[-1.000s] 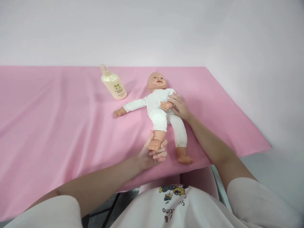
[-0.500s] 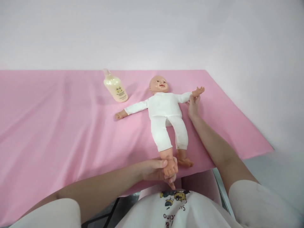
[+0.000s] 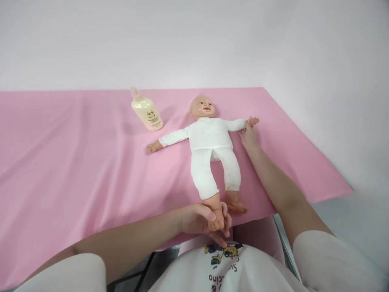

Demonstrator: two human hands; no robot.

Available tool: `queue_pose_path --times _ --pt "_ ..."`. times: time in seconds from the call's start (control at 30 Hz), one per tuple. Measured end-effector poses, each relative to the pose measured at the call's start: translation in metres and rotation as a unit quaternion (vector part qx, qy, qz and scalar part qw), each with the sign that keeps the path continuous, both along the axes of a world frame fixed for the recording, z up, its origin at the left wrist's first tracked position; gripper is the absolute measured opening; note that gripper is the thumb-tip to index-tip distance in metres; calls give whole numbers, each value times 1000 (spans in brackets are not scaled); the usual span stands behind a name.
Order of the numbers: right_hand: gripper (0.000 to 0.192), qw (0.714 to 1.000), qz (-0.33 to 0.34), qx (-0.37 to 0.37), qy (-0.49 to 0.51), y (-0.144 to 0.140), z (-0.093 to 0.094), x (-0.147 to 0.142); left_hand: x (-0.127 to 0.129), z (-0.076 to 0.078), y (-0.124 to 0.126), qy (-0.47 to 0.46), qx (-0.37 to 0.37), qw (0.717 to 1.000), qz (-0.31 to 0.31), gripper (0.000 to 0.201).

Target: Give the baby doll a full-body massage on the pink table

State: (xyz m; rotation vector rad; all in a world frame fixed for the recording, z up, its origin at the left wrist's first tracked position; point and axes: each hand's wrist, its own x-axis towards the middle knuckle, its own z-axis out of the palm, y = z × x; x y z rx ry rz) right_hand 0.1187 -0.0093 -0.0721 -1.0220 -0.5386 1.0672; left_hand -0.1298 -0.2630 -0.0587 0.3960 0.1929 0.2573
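Head camera looks forward and down, near the pink table (image 3: 60,162).

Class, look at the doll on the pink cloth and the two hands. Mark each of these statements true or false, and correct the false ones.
1. The left hand grips one foot of the doll. True.
2. The right hand rests on the doll's head. False: it is at the wrist of the doll's outstretched arm.
3. The doll lies face down. False: it lies on its back, face up.
4. A cream bottle sits on the pink cloth, apart from the doll's head. True.
5. The doll wears a white suit. True.
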Motion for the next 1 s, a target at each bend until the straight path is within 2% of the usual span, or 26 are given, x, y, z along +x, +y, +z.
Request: queue_pose_path --times 0.1,0.23,0.33,0.57,0.63,0.73,0.83,0.9,1.0 --pt "48 1000 4 1 -8 0 -1 -1 -1 -1 5 -14 -3 999 -40 26" --pt "51 1000 9 16 -19 -2 2 -3 -3 -2 5 -7 8 1000 -11 28" --pt "55 999 11 19 -25 -4 5 -5 -4 -3 1 -31 6 999 -14 25" --pt "55 996 21 36 -73 -12 12 -9 -1 -1 -1 -128 0 988 -86 26" --pt "55 995 23 47 -83 -13 13 -10 -2 4 1 -131 -9 989 -71 27" --pt "55 986 39 103 -126 -14 11 -10 -5 12 7 -110 -30 993 3 34" --pt "64 949 88 193 -234 -15 6 -13 -7 18 14 -62 -71 991 99 40" --pt "66 901 130 244 -335 -17 3 -16 -7 19 18 -15 -108 983 148 43" --pt "53 813 174 302 -466 -21 1 -21 -6 17 22 34 -153 971 181 44"
